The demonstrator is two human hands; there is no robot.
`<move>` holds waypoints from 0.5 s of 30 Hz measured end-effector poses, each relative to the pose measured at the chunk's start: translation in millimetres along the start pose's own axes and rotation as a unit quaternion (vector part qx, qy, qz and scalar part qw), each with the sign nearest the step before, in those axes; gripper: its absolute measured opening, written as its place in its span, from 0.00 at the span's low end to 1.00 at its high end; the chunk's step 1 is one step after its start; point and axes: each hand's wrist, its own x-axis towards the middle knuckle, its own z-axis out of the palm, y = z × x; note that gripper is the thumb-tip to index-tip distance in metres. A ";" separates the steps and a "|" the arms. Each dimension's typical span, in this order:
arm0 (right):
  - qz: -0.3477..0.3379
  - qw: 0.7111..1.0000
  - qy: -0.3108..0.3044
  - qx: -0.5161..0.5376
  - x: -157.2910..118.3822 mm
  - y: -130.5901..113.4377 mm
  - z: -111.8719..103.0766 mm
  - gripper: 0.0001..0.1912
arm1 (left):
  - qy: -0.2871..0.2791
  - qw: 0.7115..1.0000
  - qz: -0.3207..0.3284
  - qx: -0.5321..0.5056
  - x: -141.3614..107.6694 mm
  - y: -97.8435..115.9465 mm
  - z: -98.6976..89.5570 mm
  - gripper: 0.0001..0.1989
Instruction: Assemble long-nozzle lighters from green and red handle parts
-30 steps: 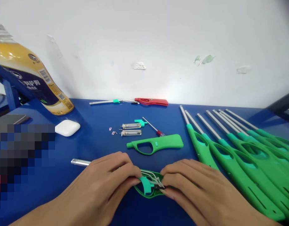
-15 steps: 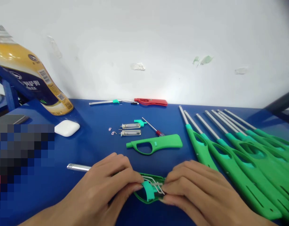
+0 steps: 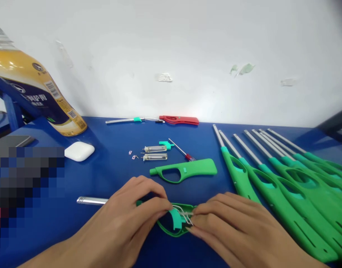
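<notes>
An opened green lighter body [image 3: 173, 234] lies low at the centre, its metal tube [image 3: 92, 201] sticking out to the left. My left hand [image 3: 137, 214] is closed on it, thumb and forefinger pinching beside the teal trigger [image 3: 176, 219]. White wires [image 3: 184, 213] run inside the shell to the right of the trigger. The fingers of my right hand [image 3: 229, 223] are pressed together over the shell's right end and the wires; what lies under them is hidden. Just beyond, a loose green half shell [image 3: 197, 168] rests on the blue table.
Several long green lighters [image 3: 288, 208] lie at the right. Behind are two clear fuel tanks [image 3: 155, 157], a screwdriver [image 3: 184, 150], a teal part [image 3: 165, 144] and a red lighter handle [image 3: 180, 120]. A drink bottle [image 3: 39, 89] and a white case [image 3: 79, 151] stand left.
The opened lighter body has shifted slightly up and left, its tube end too. Both hands keep nearly the same grip, the right fingers still over the wires.
</notes>
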 end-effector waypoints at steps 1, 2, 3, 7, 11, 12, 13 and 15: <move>0.000 1.000 0.000 -0.001 -0.5 -0.1 0.1 0.24 | -0.003 1.000 -0.005 0.000 0.1 0.5 0.2 0.18; -0.001 1.000 -0.002 -0.002 -0.8 -0.2 0.2 0.24 | -0.004 1.000 -0.009 0.000 0.3 0.7 0.3 0.17; -0.001 1.000 -0.004 -0.004 -0.9 -0.3 0.1 0.24 | -0.005 1.000 -0.010 -0.001 0.6 0.5 0.4 0.17; -0.002 1.000 -0.005 -0.012 -1.4 -0.7 -0.7 0.23 | 0.000 1.000 0.004 0.013 2.6 -2.1 -0.3 0.16; 0.001 1.000 -0.001 -0.016 -1.5 -1.3 -1.4 0.24 | -0.006 1.000 0.010 0.020 3.3 -3.7 -1.2 0.17; 0.002 1.000 0.001 -0.015 -1.4 -1.5 -1.5 0.24 | -0.008 1.000 0.009 0.020 3.2 -3.8 -1.1 0.17; 0.001 1.000 0.003 -0.013 -1.4 -1.6 -1.8 0.24 | -0.007 1.000 0.010 0.021 3.1 -3.7 -0.8 0.18; 0.000 1.000 0.000 -0.010 -1.6 -1.4 -2.7 0.23 | -0.003 1.000 0.009 0.025 2.9 -3.2 -0.1 0.17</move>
